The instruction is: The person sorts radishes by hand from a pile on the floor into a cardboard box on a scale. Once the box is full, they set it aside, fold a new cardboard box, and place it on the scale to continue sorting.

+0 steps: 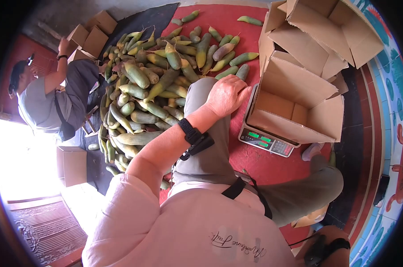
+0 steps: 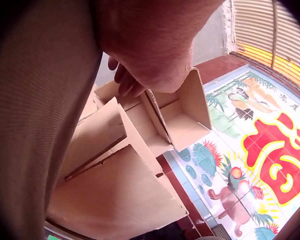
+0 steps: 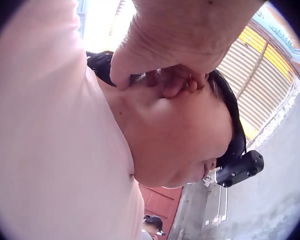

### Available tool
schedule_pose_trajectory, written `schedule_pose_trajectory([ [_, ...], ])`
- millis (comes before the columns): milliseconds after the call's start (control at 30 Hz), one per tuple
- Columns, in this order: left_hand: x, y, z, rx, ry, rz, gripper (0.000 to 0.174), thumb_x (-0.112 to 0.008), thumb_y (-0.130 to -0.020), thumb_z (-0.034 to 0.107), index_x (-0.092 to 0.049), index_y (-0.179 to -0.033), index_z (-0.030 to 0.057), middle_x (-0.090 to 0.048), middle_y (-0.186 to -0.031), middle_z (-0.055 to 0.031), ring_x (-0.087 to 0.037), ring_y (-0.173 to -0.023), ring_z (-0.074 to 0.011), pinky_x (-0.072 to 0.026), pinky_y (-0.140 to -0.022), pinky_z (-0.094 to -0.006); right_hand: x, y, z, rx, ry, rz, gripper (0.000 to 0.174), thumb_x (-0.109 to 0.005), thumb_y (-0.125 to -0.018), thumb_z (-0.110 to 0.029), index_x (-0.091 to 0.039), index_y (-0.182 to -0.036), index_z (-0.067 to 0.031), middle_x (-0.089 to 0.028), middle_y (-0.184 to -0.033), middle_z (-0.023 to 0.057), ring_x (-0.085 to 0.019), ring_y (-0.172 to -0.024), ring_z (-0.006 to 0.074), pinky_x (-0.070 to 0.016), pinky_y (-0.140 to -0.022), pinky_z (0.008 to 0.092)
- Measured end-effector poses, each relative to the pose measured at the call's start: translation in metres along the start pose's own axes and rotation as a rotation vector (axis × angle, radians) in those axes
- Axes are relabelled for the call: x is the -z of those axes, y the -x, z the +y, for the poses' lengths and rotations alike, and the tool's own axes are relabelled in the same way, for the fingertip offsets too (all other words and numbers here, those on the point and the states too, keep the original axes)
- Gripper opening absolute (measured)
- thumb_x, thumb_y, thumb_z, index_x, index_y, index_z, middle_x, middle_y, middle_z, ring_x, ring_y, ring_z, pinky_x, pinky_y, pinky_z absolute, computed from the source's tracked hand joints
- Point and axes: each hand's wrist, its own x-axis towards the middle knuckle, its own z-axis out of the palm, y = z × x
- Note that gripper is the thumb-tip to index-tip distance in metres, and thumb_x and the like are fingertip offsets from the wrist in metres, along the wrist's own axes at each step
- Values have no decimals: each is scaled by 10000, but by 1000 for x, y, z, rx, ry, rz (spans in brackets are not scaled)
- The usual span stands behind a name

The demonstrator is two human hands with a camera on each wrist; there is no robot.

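My left hand [image 1: 226, 95] lies over my knee beside a cardboard box [image 1: 277, 93], holding nothing. In the left wrist view its fingers [image 2: 125, 82] hang loosely curled, with boxes behind them. That box stands open on a digital scale [image 1: 268, 143] with lit green displays. Several green radishes [image 1: 243, 71] lie just beyond the left hand, at the edge of a large heap [image 1: 139, 75]. My right hand [image 3: 185, 40] is raised to the side of my head, at the ear; I cannot tell whether its fingers pinch anything there.
More open cardboard boxes [image 1: 334, 31] are stacked at the back right, beside a tiled wall [image 1: 394, 89]. A red mat [image 1: 250, 167] covers the floor. On the left, another person [image 1: 54, 98] sits by the heap, with boxes [image 1: 94, 35] behind.
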Motion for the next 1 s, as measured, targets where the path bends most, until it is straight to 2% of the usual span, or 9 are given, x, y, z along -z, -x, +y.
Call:
schedule_pose_trajectory([
  [367, -1, 0, -2, 1, -7, -15, 222, -549, -845, 205, -602, -796, -5, -615, -826, -154, -571, -847, -322, -463, -776, -398, -2, 0, 6, 77, 90, -11, 471, -523, -845, -436, -399, -1255, -241, -492, -683, -27, -497, -561, 69, -471, -651, 311],
  [733, 0, 0, -1, 3, -9, -19, 223, -554, -845, 206, -603, -796, -6, -614, -817, -158, -568, -850, -324, -458, -780, -400, -20, 9, 4, 134, 183, 57, 534, -499, -858, -481, -361, -1321, -255, -481, -694, -36, -497, -574, 62, -484, -688, 325],
  [1000, 0, 0, -2, -7, -15, -10, 206, -568, -828, 194, -606, -805, -7, -621, -854, -154, -576, -856, -321, -460, -793, -398, -14, 4, -2, 189, 313, 13, 579, -482, -868, -513, -333, -1369, -265, -473, -702, -42, -496, -584, 58, -493, -714, 335],
])
